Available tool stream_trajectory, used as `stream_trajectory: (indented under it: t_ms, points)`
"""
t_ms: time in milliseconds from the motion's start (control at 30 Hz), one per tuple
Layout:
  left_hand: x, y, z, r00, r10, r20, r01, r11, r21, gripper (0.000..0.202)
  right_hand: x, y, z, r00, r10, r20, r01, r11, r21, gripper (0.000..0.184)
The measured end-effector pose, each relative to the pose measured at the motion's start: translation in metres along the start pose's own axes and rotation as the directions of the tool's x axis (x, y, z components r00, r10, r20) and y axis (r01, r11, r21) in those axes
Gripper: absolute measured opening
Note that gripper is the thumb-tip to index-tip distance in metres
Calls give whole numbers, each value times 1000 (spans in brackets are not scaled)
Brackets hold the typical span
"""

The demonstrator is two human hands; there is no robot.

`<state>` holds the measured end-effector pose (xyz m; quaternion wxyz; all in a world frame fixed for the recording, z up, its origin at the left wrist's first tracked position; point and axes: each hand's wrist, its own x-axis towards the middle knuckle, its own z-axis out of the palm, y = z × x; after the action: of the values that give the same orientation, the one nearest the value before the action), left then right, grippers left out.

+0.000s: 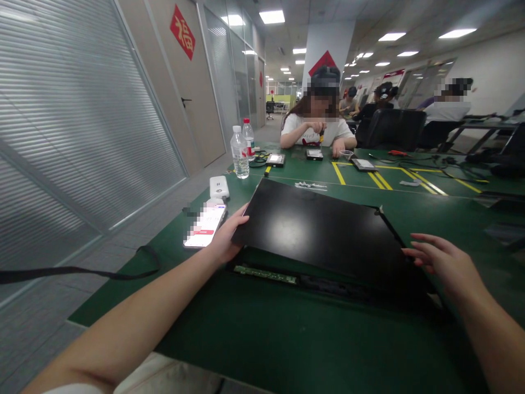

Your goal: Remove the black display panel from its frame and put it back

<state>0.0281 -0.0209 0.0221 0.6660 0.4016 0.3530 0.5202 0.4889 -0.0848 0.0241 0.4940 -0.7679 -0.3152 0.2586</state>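
Head view: a black panel (311, 232) tilts over the desk (270, 339). Our left hand (229, 234) grips its left edge, some fingers hidden; our right hand (445, 261), loosely spread, is at its right edge, contact unclear. Shadow obscures its near right corner.

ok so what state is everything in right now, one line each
black panel, tilted, left side raised
left hand, gripping panel's left edge
right hand, open, fingertips at panel's right edge
green circuit strip, exposed
phone, screen lit
white-capped bottle, upright, capped
ceiling lights, on
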Motion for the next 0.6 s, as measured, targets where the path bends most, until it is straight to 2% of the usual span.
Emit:
stream_trajectory:
  t_ms: [333,600]
  points:
    - [2,-3,-4,999,-33,2,33,999,-3,81,-2,-5,0,1000,-14,-25,11,993,-119,52]
    - [6,-6,-9,998,-55,18,55,998,-9,86,11,7,-2,997,-70,-31,63,981,-186,59]
